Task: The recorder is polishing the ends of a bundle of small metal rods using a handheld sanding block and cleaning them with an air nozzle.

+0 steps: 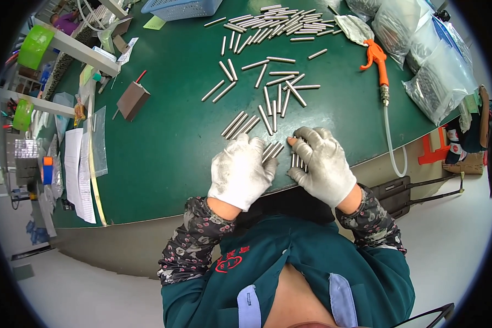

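Observation:
Both my hands wear white gloves and rest near the table's front edge. My left hand [239, 170] is closed, its fingers bent down; several short steel pins [271, 152] stick out between its forefinger and thumb. My right hand [325, 165] is closed on a small row of steel pins [297, 160], held between thumb and fingers, with one bare fingertip showing. Just beyond my left fingers lies a side-by-side group of pins [239, 125]. Farther out, loose pins [279, 103] lie at various angles, some crossing. The palms hide parts of the held pins.
A large pile of pins [281, 22] spreads at the far side, near a blue basket [181, 10]. An orange air gun [375, 57] with a hose and filled plastic bags [440, 82] lie right. Left are a brown block [132, 100] and paper sheets [77, 175].

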The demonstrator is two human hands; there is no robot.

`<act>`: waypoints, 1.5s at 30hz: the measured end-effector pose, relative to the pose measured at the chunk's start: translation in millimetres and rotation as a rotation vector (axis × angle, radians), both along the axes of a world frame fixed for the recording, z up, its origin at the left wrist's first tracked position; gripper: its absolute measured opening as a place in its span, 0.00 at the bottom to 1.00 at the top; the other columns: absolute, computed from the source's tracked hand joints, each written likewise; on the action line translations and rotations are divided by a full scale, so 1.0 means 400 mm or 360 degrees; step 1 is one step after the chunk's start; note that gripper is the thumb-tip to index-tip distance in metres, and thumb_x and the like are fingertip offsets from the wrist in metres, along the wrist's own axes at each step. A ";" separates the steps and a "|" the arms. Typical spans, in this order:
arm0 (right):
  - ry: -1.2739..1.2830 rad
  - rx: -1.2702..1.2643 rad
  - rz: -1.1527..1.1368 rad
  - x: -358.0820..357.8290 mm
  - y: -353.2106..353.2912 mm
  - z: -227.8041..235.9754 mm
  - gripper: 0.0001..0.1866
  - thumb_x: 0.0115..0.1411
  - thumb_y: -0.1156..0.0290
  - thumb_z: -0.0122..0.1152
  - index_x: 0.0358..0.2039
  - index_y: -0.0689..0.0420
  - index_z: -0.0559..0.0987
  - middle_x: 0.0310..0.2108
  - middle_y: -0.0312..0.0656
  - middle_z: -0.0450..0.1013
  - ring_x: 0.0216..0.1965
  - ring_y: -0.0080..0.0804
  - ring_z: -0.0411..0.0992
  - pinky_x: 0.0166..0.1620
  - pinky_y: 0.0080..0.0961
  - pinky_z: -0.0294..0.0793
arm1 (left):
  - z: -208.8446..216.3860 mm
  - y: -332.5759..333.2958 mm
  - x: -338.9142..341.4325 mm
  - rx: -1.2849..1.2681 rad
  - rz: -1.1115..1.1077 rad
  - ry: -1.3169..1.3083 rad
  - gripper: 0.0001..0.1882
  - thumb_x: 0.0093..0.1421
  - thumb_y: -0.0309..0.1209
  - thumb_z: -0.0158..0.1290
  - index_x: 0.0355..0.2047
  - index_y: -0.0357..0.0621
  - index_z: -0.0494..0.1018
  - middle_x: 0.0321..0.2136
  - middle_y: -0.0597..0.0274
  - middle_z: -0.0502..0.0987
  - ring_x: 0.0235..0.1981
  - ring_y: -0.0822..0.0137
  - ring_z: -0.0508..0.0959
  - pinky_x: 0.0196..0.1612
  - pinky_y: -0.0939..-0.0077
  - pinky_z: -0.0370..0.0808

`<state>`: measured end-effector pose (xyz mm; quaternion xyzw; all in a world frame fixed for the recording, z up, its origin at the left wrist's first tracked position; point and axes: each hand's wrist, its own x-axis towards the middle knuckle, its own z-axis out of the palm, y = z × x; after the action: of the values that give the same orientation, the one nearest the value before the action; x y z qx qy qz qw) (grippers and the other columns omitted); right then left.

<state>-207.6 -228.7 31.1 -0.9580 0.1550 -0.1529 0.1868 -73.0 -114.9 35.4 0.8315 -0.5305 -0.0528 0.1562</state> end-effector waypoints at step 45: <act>0.0132 -0.0218 0.0049 0.038 0.049 0.003 0.21 0.45 0.59 0.59 0.41 0.46 0.73 0.46 0.42 0.65 0.47 0.38 0.64 0.40 0.36 0.65 | 0.001 0.032 0.045 -0.0125 0.0168 0.0071 0.14 0.41 0.27 0.57 0.32 0.42 0.70 0.29 0.59 0.70 0.29 0.58 0.74 0.31 0.67 0.72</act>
<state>-192.4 -208.9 32.3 -0.9763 0.1371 -0.1205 0.1165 -55.1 -102.3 36.0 0.8501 -0.4840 -0.0422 0.2031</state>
